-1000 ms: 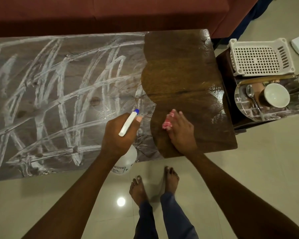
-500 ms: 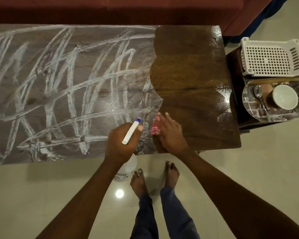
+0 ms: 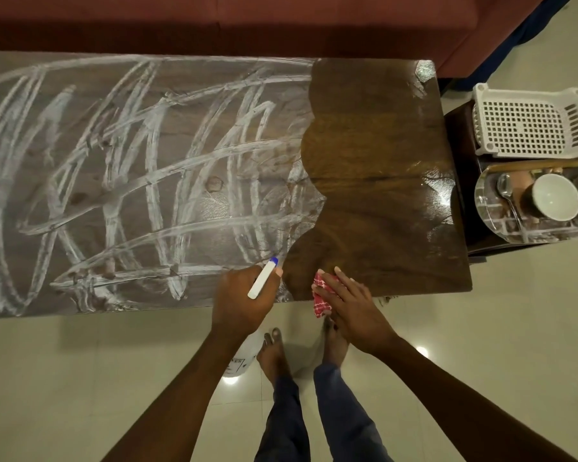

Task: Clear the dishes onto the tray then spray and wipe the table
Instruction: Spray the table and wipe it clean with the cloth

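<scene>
Head view — table mostly white-streaked, right end glossy brown

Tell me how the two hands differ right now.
The left hand grips the spray bottle; the right hand presses flat on the red cloth. The left hand sits over the table's white streaks, the right hand over wiped dark wood. Both are at the near edge.

Spray bottle mostly behind left hand
</scene>
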